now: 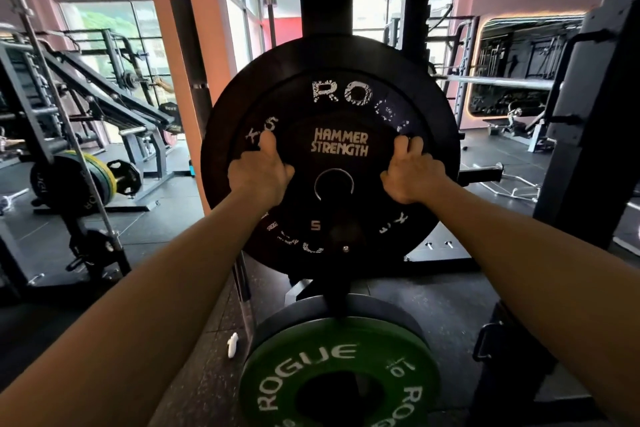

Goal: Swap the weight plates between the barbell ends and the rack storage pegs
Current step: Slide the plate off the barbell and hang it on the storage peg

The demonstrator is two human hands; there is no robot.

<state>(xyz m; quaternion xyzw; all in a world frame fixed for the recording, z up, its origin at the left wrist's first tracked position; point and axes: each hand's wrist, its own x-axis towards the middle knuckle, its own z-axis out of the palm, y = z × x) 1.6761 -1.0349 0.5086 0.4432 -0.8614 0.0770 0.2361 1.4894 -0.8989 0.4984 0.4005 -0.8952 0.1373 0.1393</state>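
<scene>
my left hand and right hand out front, fingers curled round the small Hammer Strength plate edges, big Rogue plate right behind

rack upright: holds black plates stacked on a storage peg, small Hammer Strength plate at front | lower peg: green Rogue plate before a black one | floor: white object left of green plate

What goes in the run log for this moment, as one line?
left hand: grips small Hammer Strength plate | right hand: grips same plate | plate: before larger Rogue plate | below: green Rogue plate
</scene>
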